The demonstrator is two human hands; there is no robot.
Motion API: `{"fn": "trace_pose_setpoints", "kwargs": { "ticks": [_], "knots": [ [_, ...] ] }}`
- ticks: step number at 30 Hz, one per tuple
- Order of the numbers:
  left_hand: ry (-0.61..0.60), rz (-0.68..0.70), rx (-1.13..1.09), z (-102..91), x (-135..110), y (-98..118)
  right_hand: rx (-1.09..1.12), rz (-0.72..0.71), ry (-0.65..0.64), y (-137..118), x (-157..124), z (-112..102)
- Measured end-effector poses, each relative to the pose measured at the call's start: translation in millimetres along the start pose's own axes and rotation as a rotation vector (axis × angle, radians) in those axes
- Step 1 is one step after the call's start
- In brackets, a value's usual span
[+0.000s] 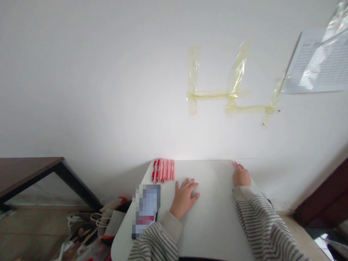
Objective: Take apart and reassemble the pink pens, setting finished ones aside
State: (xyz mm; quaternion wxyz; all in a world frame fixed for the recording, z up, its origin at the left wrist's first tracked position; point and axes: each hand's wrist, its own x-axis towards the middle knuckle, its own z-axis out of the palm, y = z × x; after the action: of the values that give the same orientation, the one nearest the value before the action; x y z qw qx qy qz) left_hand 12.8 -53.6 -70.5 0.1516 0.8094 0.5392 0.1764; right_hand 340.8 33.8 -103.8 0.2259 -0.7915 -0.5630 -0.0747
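My left hand (185, 197) rests with its fingers spread on the white table (209, 224), holding nothing. At the table's far right corner, my right hand (241, 176) is closed around a pink pen (234, 164); only the pen's tip end shows past the fingers. Several pink pens (168, 170) lie side by side at the far left corner, with a few red pens (154, 170) among them at the left end. A phone (148, 206), its screen blurred out, lies left of my left hand.
The white wall (108, 90) meets the table's far edge. To the left stands a brown table (29, 170), with bags and clutter (95, 232) on the floor between. Yellowed tape (210, 95) and a taped paper sheet (320, 65) are on the wall.
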Motion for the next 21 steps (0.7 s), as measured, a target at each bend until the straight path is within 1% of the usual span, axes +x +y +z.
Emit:
{"fn": "trace_pose_setpoints", "kwargs": {
  "ticks": [2, 8, 16, 21],
  "knots": [
    [-0.005, -0.004, -0.004, -0.5, 0, 0, -0.011, -0.005, -0.006, -1, -1, 0],
    [0.0, -0.004, -0.015, -0.8, 0, 1, -0.036, 0.042, -0.009, -4, -4, -3],
    [0.001, -0.007, -0.02, 0.5, 1, 0, -0.008, 0.022, 0.007, -5, -6, -7],
    [0.003, -0.006, -0.012, 0.7, 0, 0, -0.002, 0.012, 0.077, -8, -11, -8]
  ]
}}
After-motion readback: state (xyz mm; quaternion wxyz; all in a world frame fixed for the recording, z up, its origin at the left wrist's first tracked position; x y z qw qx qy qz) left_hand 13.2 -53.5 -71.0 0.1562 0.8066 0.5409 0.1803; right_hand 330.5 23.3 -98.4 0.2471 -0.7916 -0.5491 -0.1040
